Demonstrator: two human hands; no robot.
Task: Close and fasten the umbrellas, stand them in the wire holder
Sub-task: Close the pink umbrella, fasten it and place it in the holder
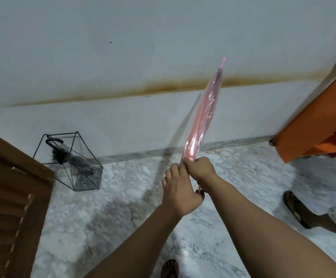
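The black wire holder sits on the marble floor against the wall, grey folded umbrella inside it. The pink see-through umbrella is well right of it, with the brown slatted door far left.

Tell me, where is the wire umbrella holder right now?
The wire holder stands on the marble floor at the left, against the white wall, beside the wooden door, a dark umbrella inside.
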